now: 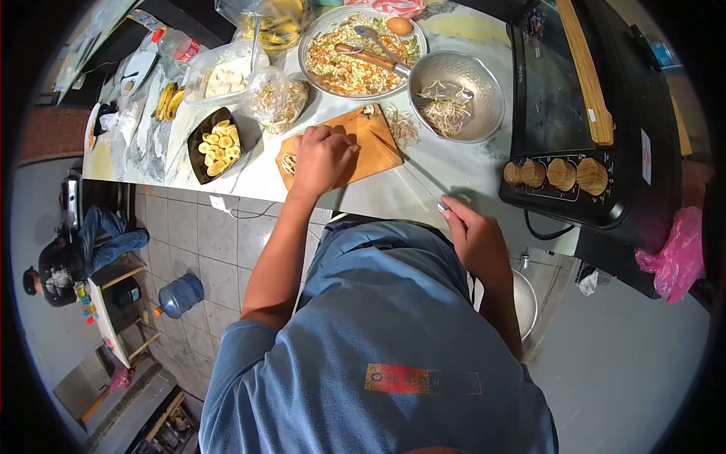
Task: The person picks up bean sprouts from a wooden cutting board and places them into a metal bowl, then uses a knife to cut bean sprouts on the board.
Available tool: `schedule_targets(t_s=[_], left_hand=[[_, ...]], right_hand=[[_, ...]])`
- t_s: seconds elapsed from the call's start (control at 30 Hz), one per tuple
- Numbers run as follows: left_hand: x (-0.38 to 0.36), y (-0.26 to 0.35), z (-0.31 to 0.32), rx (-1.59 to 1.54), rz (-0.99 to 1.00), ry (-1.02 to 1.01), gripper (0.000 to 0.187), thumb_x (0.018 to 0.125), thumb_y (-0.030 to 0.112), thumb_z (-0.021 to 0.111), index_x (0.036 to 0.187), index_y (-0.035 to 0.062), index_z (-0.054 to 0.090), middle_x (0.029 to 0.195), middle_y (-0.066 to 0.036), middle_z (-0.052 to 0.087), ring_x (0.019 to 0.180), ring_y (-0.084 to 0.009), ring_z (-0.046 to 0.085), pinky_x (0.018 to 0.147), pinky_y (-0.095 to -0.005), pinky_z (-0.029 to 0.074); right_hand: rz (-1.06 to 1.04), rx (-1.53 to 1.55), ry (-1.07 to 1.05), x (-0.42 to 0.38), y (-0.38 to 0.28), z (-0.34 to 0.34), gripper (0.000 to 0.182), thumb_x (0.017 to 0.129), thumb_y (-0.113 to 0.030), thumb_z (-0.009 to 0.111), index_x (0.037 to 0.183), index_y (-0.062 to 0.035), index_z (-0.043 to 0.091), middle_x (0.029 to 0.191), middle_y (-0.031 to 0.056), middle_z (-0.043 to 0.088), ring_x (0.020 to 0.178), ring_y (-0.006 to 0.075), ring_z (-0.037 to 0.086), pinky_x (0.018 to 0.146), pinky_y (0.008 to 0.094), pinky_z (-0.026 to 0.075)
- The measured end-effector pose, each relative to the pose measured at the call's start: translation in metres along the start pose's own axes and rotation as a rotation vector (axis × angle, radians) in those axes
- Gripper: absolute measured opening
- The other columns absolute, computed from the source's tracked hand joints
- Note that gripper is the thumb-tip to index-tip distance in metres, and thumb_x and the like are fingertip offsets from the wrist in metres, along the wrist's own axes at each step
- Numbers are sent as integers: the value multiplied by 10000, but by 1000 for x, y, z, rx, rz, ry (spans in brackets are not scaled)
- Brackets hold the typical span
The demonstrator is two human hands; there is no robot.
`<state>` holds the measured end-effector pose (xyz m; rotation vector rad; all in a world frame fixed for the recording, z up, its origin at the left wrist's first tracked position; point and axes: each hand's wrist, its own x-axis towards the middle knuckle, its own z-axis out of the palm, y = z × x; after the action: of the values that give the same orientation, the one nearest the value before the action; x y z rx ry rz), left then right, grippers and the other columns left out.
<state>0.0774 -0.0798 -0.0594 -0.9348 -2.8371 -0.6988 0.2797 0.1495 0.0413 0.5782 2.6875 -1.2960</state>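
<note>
My left hand [325, 155] rests on the wooden cutting board [376, 155] with its fingers curled down. Whatever lies under those fingers is hidden. Some pale cut pieces [288, 163] show at the board's left end, and a small bit [370, 110] lies by its far edge. Near the counter's front edge, my right hand [476, 227] is closed on the handle of a knife [442, 206], whose thin blade points toward the board. Loose bean sprouts [402, 127] lie beside the board. More bean sprouts [446, 115] sit in a metal saucepan [490, 98] with a spoon.
Behind the board stands a tray [304, 64] of chopped vegetables with an egg [399, 26]. To the left are a bag of sprouts [274, 98], a black bowl [198, 163] of banana slices and a plastic tub [198, 83]. A black oven [643, 174] stands right. Another person [68, 261] sits far left.
</note>
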Motion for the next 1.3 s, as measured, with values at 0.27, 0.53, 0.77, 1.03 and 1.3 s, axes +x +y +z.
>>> schedule_targets(t_s=[0.27, 0.53, 0.77, 1.03, 1.3], left_hand=[[-6, -17, -2, -145, -65, -48, 326, 799, 358, 810, 1037, 145, 743, 987, -46, 668, 995, -274, 573, 847, -417, 374], [1, -22, 0, -167, -67, -131, 277, 798, 342, 808, 986, 151, 738, 979, -60, 667, 1003, -285, 567, 861, -430, 354], [0, -20, 0, -165, -76, -132, 268, 810, 331, 807, 960, 126, 721, 969, -56, 675, 1005, -292, 575, 855, -432, 350], [-1, -21, 4, -163, -59, -93, 241, 818, 341, 792, 926, 136, 724, 939, -52, 670, 994, -275, 552, 839, -439, 332], [-1, -19, 3, -173, -64, -103, 237, 811, 332, 791, 941, 144, 727, 955, -50, 675, 1003, -281, 554, 847, -444, 333]], right_hand=[[79, 86, -35, 2, -7, 14, 266, 986, -184, 621, 1182, -23, 700, 949, 254, 706, 871, 398, 708, 764, 398, 543], [215, 135, -107, -6, -15, 21, 285, 990, -222, 620, 1204, -50, 696, 915, 240, 712, 802, 354, 718, 759, 368, 535], [309, 88, -129, -10, -24, 22, 303, 993, -258, 612, 1232, -87, 689, 918, 232, 715, 804, 338, 724, 761, 371, 536], [255, 65, -92, -14, -25, 28, 314, 998, -284, 606, 1229, -90, 691, 958, 227, 720, 887, 376, 720, 797, 405, 544], [283, 57, -103, -16, -30, 28, 323, 998, -284, 605, 1234, -78, 687, 973, 227, 721, 910, 383, 713, 824, 402, 540]])
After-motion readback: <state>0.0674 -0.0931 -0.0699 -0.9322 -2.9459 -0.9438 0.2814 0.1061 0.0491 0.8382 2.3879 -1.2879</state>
